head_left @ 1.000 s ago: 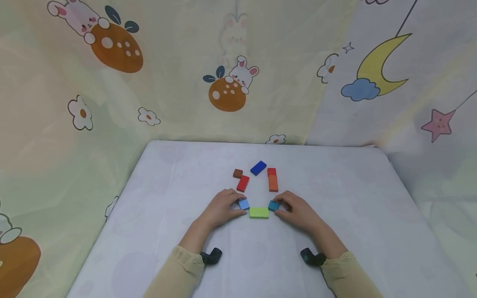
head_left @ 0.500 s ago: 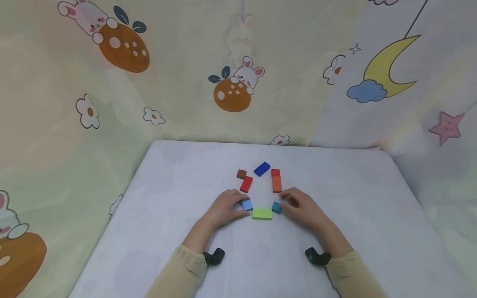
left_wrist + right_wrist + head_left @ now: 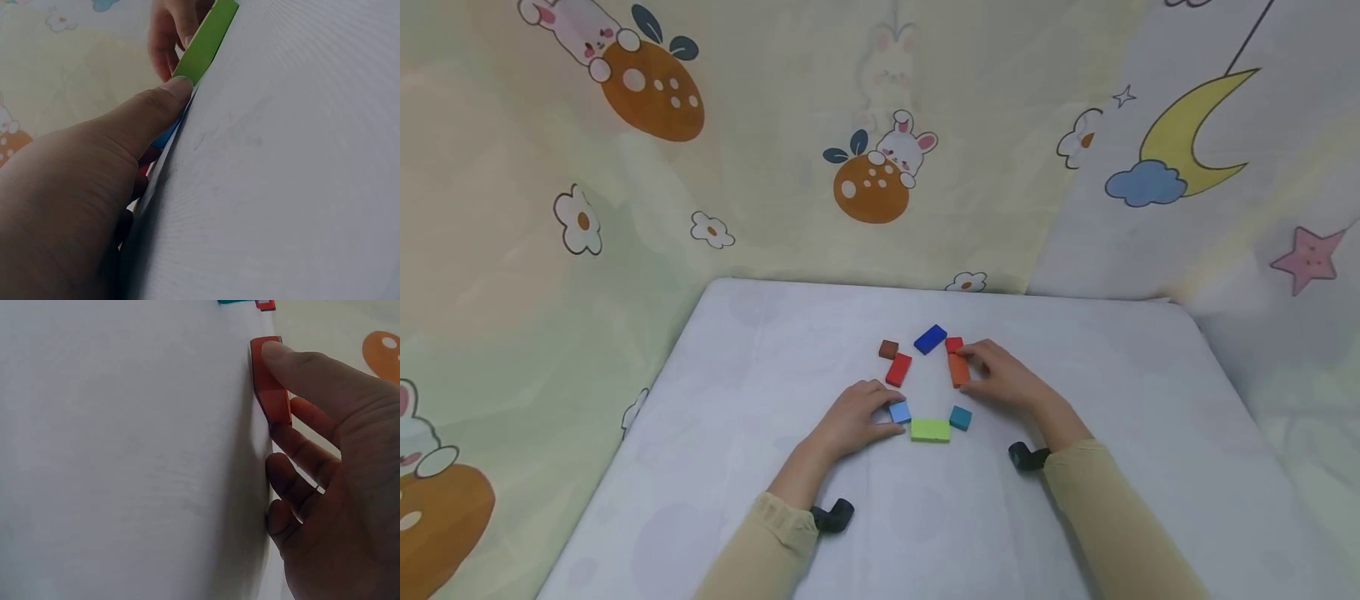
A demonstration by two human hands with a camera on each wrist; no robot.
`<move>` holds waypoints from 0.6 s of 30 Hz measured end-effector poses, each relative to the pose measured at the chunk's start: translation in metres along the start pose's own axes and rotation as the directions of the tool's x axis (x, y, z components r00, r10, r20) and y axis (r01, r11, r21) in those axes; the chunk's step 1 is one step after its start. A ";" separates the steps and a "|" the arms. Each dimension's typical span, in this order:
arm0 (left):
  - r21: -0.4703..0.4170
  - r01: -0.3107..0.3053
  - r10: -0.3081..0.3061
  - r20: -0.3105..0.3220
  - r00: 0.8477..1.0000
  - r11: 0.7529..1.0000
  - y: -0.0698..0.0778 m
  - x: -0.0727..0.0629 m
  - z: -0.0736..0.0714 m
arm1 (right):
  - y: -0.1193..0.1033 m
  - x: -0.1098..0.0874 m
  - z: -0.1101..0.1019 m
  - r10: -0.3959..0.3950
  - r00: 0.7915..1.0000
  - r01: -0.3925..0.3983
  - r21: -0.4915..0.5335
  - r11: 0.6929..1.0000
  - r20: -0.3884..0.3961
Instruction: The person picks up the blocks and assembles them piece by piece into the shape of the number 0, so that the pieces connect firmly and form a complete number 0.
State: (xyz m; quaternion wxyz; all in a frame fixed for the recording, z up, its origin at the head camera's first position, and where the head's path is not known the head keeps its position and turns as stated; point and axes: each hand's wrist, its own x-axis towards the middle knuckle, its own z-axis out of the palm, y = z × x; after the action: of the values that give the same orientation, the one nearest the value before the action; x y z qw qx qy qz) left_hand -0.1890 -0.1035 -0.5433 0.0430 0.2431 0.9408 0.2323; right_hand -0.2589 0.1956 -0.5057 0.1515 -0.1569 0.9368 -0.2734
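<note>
My left hand (image 3: 850, 418) pinches a small light blue block (image 3: 899, 412) between thumb and fingers, at the left end of a lime green block (image 3: 930, 431). In the left wrist view the thumb largely covers the light blue block (image 3: 164, 136), beside the green one. My right hand (image 3: 1011, 383) holds an orange block (image 3: 958, 371), thumb at its near end and fingers along its far part. A small red block (image 3: 953, 344) adjoins that far end. In the right wrist view the thumb lies on the orange block (image 3: 265, 372). A small teal block (image 3: 960, 417) sits at the green block's right end.
Toward the back lie a dark blue block (image 3: 930, 339), a brown block (image 3: 888, 349) and a longer red block (image 3: 898, 370), forming a rough ring with the others. The white-covered table (image 3: 775, 350) meets printed cloth walls (image 3: 760, 167) behind and at the sides.
My right hand has let go of the teal block and moved away from me to the orange block. My left hand keeps its hold on the light blue block. The head view shifted slightly.
</note>
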 end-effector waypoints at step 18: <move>0.017 -0.015 0.015 -0.003 1.000 1.000 0.003 0.000 -0.003 | 0.001 -0.008 0.000 -0.035 0.999 0.035 0.023 0.999 0.005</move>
State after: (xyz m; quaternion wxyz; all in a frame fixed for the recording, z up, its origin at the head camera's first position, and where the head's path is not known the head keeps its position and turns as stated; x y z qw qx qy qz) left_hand -0.1881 -0.1028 -0.5393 0.0379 0.2500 0.9409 0.2252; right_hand -0.2518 0.1991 -0.5044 0.1509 -0.1723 0.9304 -0.2863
